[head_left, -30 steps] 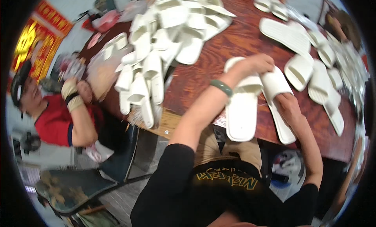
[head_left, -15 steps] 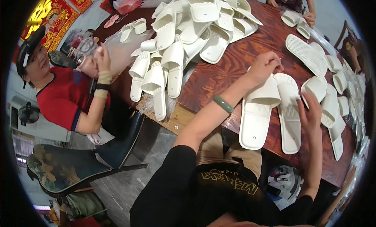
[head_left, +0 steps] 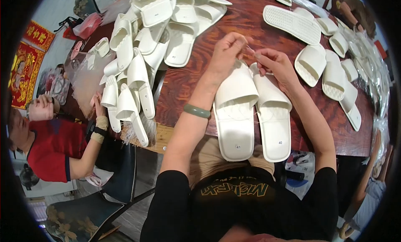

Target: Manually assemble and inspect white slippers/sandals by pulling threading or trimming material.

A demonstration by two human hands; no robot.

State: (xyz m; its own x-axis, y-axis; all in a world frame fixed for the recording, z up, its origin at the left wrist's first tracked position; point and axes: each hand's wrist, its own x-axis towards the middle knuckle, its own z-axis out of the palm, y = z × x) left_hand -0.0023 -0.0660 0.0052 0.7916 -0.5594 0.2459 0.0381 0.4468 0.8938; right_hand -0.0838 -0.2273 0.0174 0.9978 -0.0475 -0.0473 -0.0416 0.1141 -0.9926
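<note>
Both hands, left hand [head_left: 225, 50] and right hand [head_left: 273, 64], are pinched on a thin thread above two smooth white foam slippers [head_left: 250, 112] laid on the reddish wooden table [head_left: 188, 83].

White slippers [head_left: 250, 112] lie on the reddish-brown wood-grain table [head_left: 196, 75]; left of it, a red shirt [head_left: 50, 148]; a green bangle [head_left: 197, 111].

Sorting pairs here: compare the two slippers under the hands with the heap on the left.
The pair lies flat, side by side, straps up, toes under the left hand and right hand. The heap is jumbled: slippers tilted, overlapping, some showing soles. The pair is at the near table edge; the heap spreads farther left. All are white slides.
</note>
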